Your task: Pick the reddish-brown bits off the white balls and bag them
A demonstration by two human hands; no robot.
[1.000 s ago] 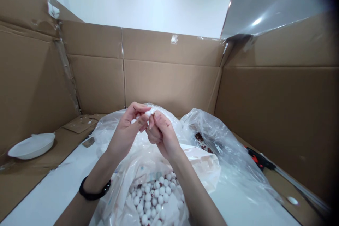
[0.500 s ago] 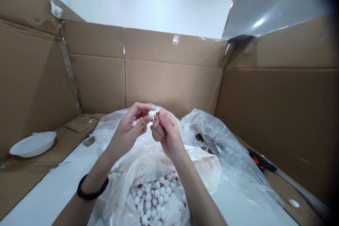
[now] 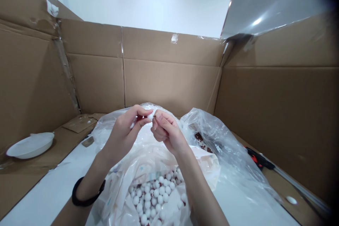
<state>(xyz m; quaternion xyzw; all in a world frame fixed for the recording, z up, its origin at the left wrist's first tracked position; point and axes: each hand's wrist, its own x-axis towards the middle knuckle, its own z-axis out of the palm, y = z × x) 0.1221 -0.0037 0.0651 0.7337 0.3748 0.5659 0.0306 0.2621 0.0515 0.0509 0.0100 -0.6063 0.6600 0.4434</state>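
Observation:
In the head view, my left hand [image 3: 129, 123] pinches a small white ball [image 3: 150, 116] between thumb and fingertips. A second white ball [image 3: 132, 124] shows inside its curled fingers. My right hand [image 3: 168, 129] is closed right beside it, thumb against forefinger, on a thin dark stem-like bit [image 3: 155, 116] that points at the ball. Whether the stem touches the ball is too small to tell. Below both hands, an opened plastic bag [image 3: 119, 190] holds many white balls [image 3: 156, 192] with dark red patches among them.
Cardboard walls [image 3: 169, 81] enclose the white table [image 3: 66, 180]. A white dish [image 3: 31, 146] lies at the left. Behind and right spreads a clear plastic bag [image 3: 227, 148] with dark red-and-white items [image 3: 202, 143]. A black and red tool [image 3: 258, 159] with a long rod lies far right.
The hands have stayed close together, with the left wrist a little higher and the ball turned slightly. A thin dark stem now shows between the ball and my right fingertips.

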